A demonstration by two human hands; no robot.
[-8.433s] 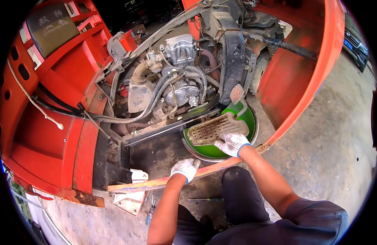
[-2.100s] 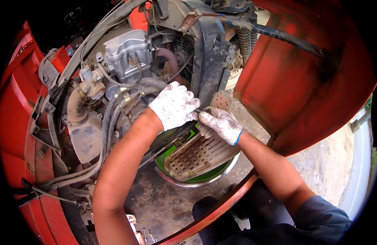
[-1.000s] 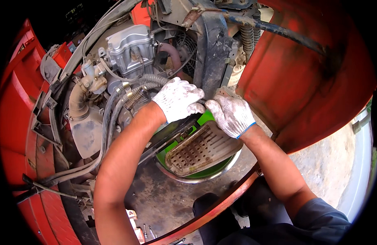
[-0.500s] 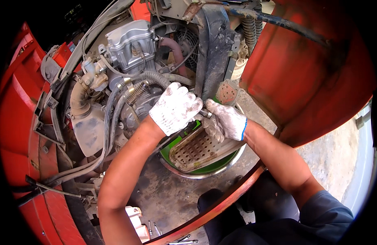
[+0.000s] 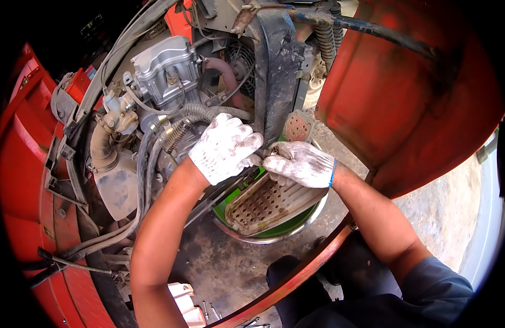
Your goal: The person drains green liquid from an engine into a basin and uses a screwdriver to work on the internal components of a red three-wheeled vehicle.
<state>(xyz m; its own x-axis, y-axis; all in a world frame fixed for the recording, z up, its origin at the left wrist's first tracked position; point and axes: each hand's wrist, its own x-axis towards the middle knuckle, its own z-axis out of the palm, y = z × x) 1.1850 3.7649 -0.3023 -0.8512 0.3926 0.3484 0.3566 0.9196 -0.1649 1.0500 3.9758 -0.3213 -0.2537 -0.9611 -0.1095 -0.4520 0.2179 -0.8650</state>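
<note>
My left hand (image 5: 225, 148), in a soiled white knit glove, is closed beside the lower side of the engine (image 5: 167, 76). Facing it, my right hand (image 5: 304, 164), gloved the same way, has thumb and fingers pinched together. The fingertips of both hands nearly meet below a dark upright frame cover (image 5: 277, 71). A small dark part shows between them, too covered to name. Beneath the hands is a dirty perforated metal footrest (image 5: 263, 208), with a green basin (image 5: 285, 228) under it. A pedal with a perforated pad (image 5: 298, 127) stands just beyond my right hand.
Hoses (image 5: 146, 164) run down the engine's left side to a beige box-shaped housing (image 5: 115, 183). A large red body panel (image 5: 394, 104) rises at right, and a red curved edge (image 5: 296, 279) crosses near my legs. Wrenches (image 5: 252, 323) lie on the floor.
Both hands have shifted slightly; the right hand has turned, its fingers now drawn into a pinch. The shiny metal cylinder seen between the hands is no longer visible. The whole view has moved slightly.
</note>
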